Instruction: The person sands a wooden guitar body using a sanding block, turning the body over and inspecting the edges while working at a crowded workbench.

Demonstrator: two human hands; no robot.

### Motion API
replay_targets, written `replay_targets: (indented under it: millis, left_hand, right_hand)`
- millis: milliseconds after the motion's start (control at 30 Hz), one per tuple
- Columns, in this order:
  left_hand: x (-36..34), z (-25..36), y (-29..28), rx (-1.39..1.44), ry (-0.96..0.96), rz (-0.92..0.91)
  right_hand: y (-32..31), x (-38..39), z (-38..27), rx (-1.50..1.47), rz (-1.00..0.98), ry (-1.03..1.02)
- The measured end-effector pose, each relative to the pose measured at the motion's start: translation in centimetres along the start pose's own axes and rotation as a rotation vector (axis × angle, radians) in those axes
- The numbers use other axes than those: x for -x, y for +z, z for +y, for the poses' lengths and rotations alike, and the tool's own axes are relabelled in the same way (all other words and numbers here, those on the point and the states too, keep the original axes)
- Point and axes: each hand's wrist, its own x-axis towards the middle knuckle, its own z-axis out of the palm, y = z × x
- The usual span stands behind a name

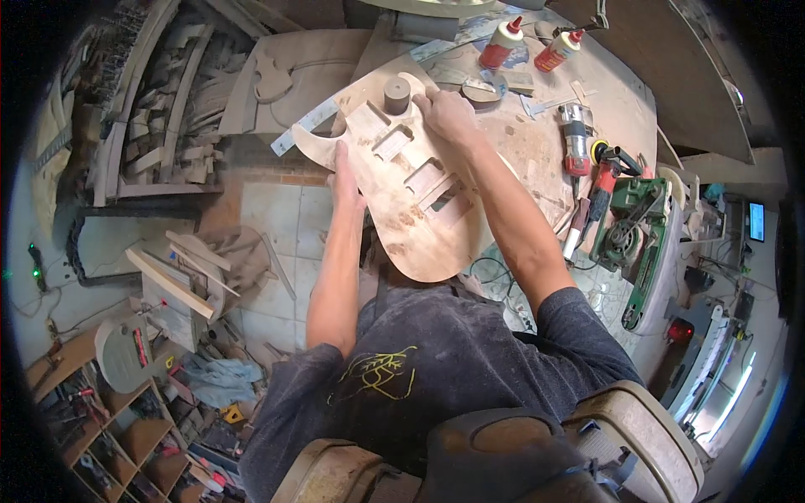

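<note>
Your work, the wooden guitar body [387, 186], lies in front of your torso, routed face up, with its rounded end toward your waist and its horned end over the table [625, 101]. Your left hand [345, 172] pinches the left edge below the long horn, thumb on the face; its other fingers are largely hidden. Your right hand [451, 116] is curled onto the opposite upper edge; its fingertip contact cannot be fully seen. This two-sided grip probably resists rotation and leaves the cavities uncovered. The brown cylinder [397, 96] stands at the horned end, between your hands; contact with the wood cannot be confirmed. The glue bottles [501, 45] stand upright behind, presumably kept within reach yet outside your working area.
</note>
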Motion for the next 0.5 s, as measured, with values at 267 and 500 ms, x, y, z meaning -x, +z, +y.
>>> replay_targets:
  millis: [267, 500]
  left_hand:
    - [1.0, -0.4, 0.3, 0.001, 0.016, -0.028]
    - [2.0, -0.6, 0.1, 0.052, 0.069, -0.023]
  right_hand:
    - [0.3, 0.8, 0.8, 0.029, 0.002, -0.013]
    - [0.6, 1.5, 1.1, 0.008, 0.030, -0.057]
